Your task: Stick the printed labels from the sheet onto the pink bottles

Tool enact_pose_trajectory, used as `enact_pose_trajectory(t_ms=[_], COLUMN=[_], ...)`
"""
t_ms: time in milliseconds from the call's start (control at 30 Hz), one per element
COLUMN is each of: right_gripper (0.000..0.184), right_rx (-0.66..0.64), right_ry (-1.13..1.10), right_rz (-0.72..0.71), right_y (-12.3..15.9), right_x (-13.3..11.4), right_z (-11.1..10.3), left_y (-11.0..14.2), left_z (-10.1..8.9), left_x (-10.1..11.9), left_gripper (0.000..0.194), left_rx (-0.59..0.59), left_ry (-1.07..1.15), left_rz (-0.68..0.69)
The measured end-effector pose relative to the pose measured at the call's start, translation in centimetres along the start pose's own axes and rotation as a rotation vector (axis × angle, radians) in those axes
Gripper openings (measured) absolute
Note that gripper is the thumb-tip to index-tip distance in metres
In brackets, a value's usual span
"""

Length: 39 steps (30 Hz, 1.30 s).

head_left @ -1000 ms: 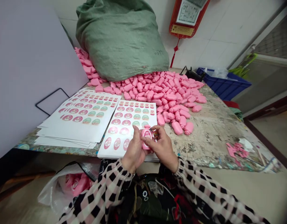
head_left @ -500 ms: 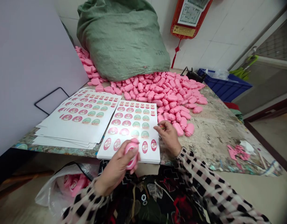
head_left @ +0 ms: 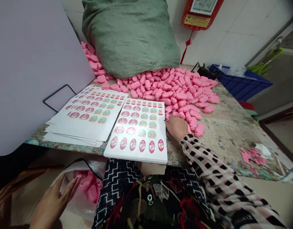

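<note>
My left hand (head_left: 52,203) is low at the left, below the table edge. Its fingers are stretched out and apart, empty, against the rim of a clear plastic bag (head_left: 72,197) that holds labelled pink bottles (head_left: 89,187). My right hand (head_left: 177,127) rests on the table at the near edge of a heap of plain pink bottles (head_left: 175,92). Its fingers point into the heap and are hidden behind the back of the hand. A sticker sheet (head_left: 139,130) with oval labels lies just left of this hand.
A second stack of sticker sheets (head_left: 89,114) lies further left. A big green sack (head_left: 129,35) stands behind the heap. A white board (head_left: 29,63) leans at the left. A blue crate (head_left: 241,82) is at the right, and pink scraps (head_left: 251,156) lie on the worn tabletop (head_left: 227,127).
My left hand has gone down from the table edge to the bag and no longer holds the labelled bottle. My right hand has moved forward from the sheet's corner to the heap.
</note>
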State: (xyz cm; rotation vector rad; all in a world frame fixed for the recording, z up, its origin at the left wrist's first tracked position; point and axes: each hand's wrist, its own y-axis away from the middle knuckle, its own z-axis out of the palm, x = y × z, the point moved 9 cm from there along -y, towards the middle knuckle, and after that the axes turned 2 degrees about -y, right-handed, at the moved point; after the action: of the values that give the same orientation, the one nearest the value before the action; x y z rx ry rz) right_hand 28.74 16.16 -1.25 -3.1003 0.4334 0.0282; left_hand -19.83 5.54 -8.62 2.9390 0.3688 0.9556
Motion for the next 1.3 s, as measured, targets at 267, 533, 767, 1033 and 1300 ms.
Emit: enact_pose_trajectory(t_ms=[267,533,767,1033,1300], right_gripper=[0.035,0.036,0.029,0.018,0.021], right_rx=[0.064,-0.314,-0.369,0.007,0.052], right_ry=[-0.3,-1.647,-1.423,-0.579,-0.329], right_rz=[0.024,0.073,-0.121,-0.174,-0.255], right_y=[0.8,10.3,12.6,8.7,8.5], right_x=[2.3,-2.8,-1.9,1.9,0.0], right_z=[-1.1,0.1,1.5,1.1,0.0], left_y=[1.9,4.8,4.7,4.9,5.0], left_z=[1.2,11.5,12.5,11.7,13.3], left_x=[10.1,25.9,28.5,30.6,30.6], left_gripper=[0.043,0.048,0.023,0.02,0.035], left_rx=[-0.004,-0.708,-0.698,-0.308,-0.268], left_ry=[0.22,1.153,1.035,-0.214,-0.445], left_rz=[-0.01,-0.005,0.118,0.787,0.808])
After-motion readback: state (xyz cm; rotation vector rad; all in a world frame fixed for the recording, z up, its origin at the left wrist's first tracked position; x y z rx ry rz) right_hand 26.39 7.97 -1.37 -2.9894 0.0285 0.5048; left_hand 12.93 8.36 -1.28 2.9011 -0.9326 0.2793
